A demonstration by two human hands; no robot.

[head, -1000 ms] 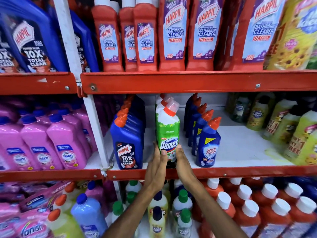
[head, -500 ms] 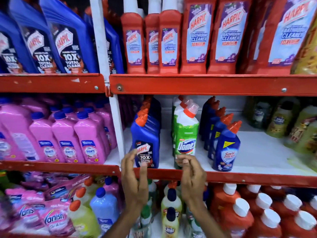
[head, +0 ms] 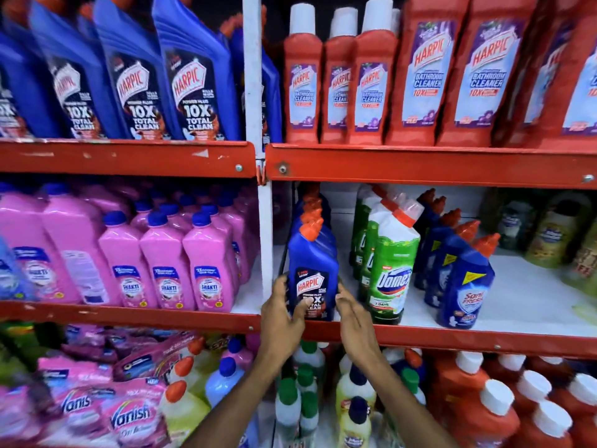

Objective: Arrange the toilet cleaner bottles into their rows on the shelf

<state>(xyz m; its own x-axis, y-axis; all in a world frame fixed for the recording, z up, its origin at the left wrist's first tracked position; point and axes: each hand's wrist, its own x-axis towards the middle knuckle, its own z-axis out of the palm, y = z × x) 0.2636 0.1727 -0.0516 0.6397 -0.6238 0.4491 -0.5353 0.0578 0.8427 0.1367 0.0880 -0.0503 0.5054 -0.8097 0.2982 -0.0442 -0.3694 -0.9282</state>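
On the middle shelf [head: 523, 295], just right of the white upright, stands a row of blue Harpic bottles with orange caps. My left hand [head: 281, 315] wraps the left side of the front Harpic bottle [head: 312, 253], thumb on its label. My right hand [head: 352, 313] presses flat against the bottle's right side. The bottle stands upright at the shelf's front edge. To its right runs a row of green Domex bottles [head: 391, 270], then a row of blue Sani Fresh bottles [head: 465, 286].
Pink Shakti bottles [head: 164, 273] fill the bay to the left. The top shelf holds large blue Harpic bottles [head: 190, 76] and red bathroom cleaner bottles [head: 420, 72]. Bare white shelf lies right of the Sani Fresh row, with green-yellow bottles [head: 555, 234] behind. White-capped red bottles [head: 497, 412] crowd the shelf below.
Both hands left the front Domex bottle, moved left and closed around the front blue Harpic bottle. The view has shifted left and closer.
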